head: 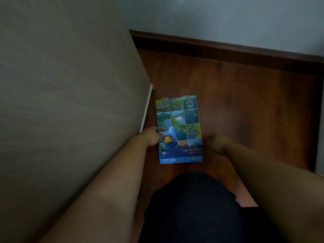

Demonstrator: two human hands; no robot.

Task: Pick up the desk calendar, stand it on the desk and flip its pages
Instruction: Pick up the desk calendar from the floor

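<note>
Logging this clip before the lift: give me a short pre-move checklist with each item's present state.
1. Blue spiral-bound desk calendar lying flat on the brown wooden floor: ok.
2. Left hand touching the calendar's left edge: ok.
3. Right hand at its right edge, contact blurred: cannot tell.
4. Firm grip by either hand: cannot tell.
5. Grey desk panel beside the calendar, not blocking it: ok.
6. Desk top in view for standing it: not ok.

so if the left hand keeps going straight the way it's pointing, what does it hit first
The left hand points up and right, at the left edge of the blue picture-covered spiral desk calendar lying on the reddish-brown wooden floor. It would meet that calendar first; it may already touch it, but blur hides this.
</note>
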